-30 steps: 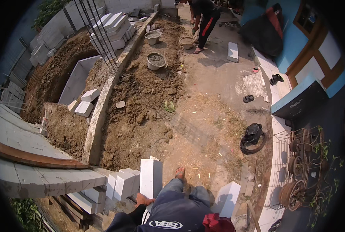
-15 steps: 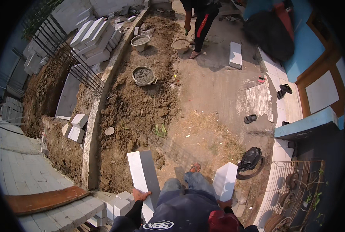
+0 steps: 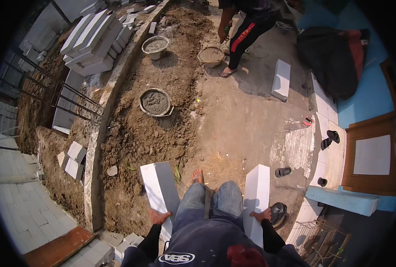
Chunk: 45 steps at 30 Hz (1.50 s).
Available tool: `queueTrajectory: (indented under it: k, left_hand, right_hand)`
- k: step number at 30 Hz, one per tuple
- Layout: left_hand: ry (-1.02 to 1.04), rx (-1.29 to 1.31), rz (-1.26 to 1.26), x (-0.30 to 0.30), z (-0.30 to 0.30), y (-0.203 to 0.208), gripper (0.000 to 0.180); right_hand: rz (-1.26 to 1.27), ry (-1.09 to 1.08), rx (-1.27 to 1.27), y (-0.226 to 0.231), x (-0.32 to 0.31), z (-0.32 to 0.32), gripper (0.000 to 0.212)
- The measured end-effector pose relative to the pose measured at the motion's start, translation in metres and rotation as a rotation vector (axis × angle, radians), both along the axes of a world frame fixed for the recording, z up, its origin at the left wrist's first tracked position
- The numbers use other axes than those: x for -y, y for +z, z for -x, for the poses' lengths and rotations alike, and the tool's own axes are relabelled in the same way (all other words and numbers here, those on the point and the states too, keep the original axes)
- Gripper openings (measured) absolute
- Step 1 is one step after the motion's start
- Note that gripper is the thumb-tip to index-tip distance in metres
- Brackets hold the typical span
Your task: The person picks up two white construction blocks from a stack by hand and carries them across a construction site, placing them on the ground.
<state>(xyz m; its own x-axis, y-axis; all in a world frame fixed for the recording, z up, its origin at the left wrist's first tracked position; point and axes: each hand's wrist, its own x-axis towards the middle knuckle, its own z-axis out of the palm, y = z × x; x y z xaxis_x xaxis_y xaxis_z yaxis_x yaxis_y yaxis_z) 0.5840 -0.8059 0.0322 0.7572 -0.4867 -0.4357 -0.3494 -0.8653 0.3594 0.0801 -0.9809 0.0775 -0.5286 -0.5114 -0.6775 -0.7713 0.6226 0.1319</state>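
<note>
I carry one long white lightweight concrete block at each side of my legs. My left hand (image 3: 160, 216) is closed round the outer side of the left block (image 3: 161, 189), near its rear half. On the other side my right hand (image 3: 261, 215) grips the right block (image 3: 256, 189) at its outer face, fingers partly hidden. Both blocks point forward, held clear of the ground. One bare-looking foot (image 3: 198, 175) shows ahead of my jeans.
Dug soil (image 3: 136, 133) with a bucket of grey mortar (image 3: 156, 102) lies ahead left, beside a low concrete edge (image 3: 101, 147). Farther on, another person (image 3: 247, 35) bends over a bucket (image 3: 211, 56). A single block (image 3: 281, 80), sandals (image 3: 283, 171) and a handsaw (image 3: 302, 123) lie rightward.
I have stepped forward with both blocks, and the ground ahead is nearer. The right block has swung more upright in view. The black bag on the right now lies behind my right hand.
</note>
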Motion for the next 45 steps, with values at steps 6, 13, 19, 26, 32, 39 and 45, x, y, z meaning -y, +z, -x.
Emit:
queueTrajectory:
  k: [6, 13, 19, 26, 32, 39, 45]
  left_hand:
    - [0.074, -0.269, 0.182, 0.104, -0.027, -0.004, 0.083]
    - [0.130, -0.219, 0.179, 0.203, -0.033, 0.002, 0.085]
    - [0.171, -0.338, 0.112, 0.276, -0.063, -0.025, 0.087]
    - [0.311, -0.408, 0.155, 0.357, -0.095, -0.054, 0.101]
    - [0.405, -0.413, 0.078, 0.384, -0.120, -0.076, 0.101]
    - [0.460, -0.452, 0.061, 0.405, -0.129, -0.107, 0.102]
    - [0.691, -0.557, 0.038, 0.516, -0.119, -0.091, 0.127]
  right_hand:
    - [0.049, 0.094, 0.027, -0.050, 0.187, -0.036, 0.105]
    - [0.015, 0.166, 0.076, -0.110, 0.386, -0.134, 0.104]
    - [0.072, 0.230, 0.136, -0.204, 0.532, -0.226, 0.102]
    - [0.109, 0.279, 0.216, -0.311, 0.672, -0.346, 0.107]
    - [0.201, 0.105, 0.618, -0.379, 0.727, -0.441, 0.100]
    - [0.171, -0.093, 0.887, -0.517, 0.733, -0.449, 0.095]
    - [0.077, -0.221, 1.082, -0.563, 0.700, -0.448, 0.094]
